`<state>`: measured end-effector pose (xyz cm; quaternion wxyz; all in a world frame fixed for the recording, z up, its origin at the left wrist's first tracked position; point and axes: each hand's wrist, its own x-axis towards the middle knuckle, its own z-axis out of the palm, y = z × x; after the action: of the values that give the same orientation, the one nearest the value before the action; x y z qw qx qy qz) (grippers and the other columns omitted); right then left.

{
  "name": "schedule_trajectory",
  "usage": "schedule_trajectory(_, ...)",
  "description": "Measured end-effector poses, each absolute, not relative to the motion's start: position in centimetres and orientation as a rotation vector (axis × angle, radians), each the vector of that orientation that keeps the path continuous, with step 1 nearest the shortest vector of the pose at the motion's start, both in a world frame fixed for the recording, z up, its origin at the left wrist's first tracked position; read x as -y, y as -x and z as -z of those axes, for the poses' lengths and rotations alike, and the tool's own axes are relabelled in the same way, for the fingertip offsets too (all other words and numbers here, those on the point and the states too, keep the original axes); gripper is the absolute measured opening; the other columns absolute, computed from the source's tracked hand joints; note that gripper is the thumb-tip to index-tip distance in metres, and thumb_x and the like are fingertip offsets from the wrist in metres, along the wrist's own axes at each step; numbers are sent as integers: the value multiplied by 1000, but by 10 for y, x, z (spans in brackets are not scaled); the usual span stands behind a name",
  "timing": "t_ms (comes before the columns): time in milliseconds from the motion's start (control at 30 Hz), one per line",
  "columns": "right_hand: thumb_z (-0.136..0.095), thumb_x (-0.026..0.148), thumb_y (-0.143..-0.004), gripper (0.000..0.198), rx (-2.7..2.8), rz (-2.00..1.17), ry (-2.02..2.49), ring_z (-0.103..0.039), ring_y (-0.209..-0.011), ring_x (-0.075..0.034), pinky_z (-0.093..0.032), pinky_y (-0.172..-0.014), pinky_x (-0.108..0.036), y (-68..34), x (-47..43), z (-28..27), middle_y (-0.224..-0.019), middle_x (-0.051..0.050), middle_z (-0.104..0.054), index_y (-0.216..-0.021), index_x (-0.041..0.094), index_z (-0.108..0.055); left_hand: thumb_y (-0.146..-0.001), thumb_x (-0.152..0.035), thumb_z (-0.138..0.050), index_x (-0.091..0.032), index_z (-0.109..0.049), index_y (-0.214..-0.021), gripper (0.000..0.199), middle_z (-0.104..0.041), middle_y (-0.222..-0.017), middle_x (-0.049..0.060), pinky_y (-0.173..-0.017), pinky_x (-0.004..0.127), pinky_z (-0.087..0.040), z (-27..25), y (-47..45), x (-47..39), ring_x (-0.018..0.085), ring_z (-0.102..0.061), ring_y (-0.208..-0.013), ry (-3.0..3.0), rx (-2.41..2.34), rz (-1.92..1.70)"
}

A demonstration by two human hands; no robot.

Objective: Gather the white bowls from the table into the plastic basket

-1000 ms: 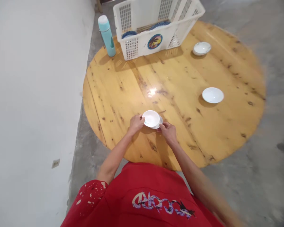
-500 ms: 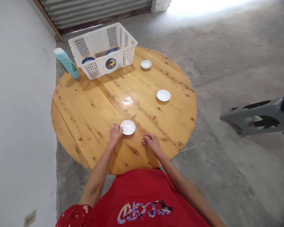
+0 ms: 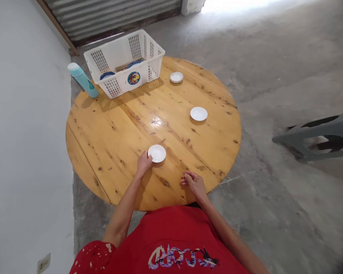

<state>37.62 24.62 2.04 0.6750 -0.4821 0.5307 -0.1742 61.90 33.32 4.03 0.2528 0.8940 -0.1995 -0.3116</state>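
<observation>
- While the left hand (image 3: 144, 164) is touching the rim of a small round white dish (image 3: 157, 153) with loosely curled fingers, gripping nothing, that dish is sitting near the front edge of the glossy, knotty round wooden table (image 3: 108, 133).
- Right hand (image 3: 193, 183) is resting empty, half-curled, just beside it.
- Two more white dishes (image 3: 198, 113) are lying beyond, near a perforated white plastic basket (image 3: 125, 62).

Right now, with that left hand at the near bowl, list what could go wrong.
1. The left hand touches only the rim of the near bowl; a nudge could slide it on the glossy table.
2. The bottle stands at the table's far edge by the wall; a bump from the basket might tip it off.
3. The right hand rests near the table's front edge, so a sleeve could drag across it.
</observation>
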Motion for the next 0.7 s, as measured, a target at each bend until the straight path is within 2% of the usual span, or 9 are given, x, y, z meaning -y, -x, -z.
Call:
schedule_trajectory(133, -67, 61, -77, 49, -1072, 374, 1164, -68, -64, -21, -56, -55, -31, -406, -233, -24, -82, -9, -71, -99, 17, -64, -96, -24, -50, -18, -64, -102, 17, -75, -82, 4, -71, 26, -49, -48, -590, -328, 17, -69, -69, -2381, 529, 863)
schedule_trajectory(200, -57, 65, -81, 49, -993, 365, 1328, -66, -66, -21, -54, -57, -31, -411, -223, -28, -82, -9, -71, -93, 18, -64, -94, -23, -52, -18, -65, -100, 15, -74, -80, 4, -70, 26, -50, -51, -565, -323, 17, -68, -70, -2347, 555, 859)
schedule_trajectory(300, -50, 66, -78, 48, -959, 369, 1526, -59, -64, -21, -46, -58, -30, -395, -204, -36, -73, -8, -67, -80, 19, -61, -94, -25, -51, -20, -65, -100, 16, -73, -79, 3, -72, 27, -52, -57, -521, -310, 17, -68, -73, -2275, 577, 856)
schedule_trajectory(400, -48, 63, -75, 47, -980, 362, 1563, -57, -63, -21, -41, -59, -30, -356, -176, -44, -70, -8, -66, -78, 19, -62, -94, -27, -51, -20, -64, -102, 17, -72, -79, 2, -73, 28, -53, -61, -476, -287, 17, -67, -73, -2222, 571, 856)
schedule_trajectory(600, -41, 63, -76, 48, -1012, 325, 1691, -57, -61, -21, -39, -58, -30, -256, -100, -53, -65, -8, -65, -72, 19, -61, -90, -28, -53, -19, -64, -99, 16, -71, -80, 1, -72, 26, -54, -63, -379, -213, 16, -66, -74, -2134, 495, 903)
schedule_trajectory(700, -43, 63, -75, 49, -1039, 305, 1673, -59, -61, -23, -41, -57, -30, -211, -60, -55, -66, -9, -67, -74, 18, -63, -94, -29, -47, -18, -63, -99, 21, -69, -72, 1, -67, 26, -53, -65, -334, -173, 16, -66, -68, -2052, 458, 1005)
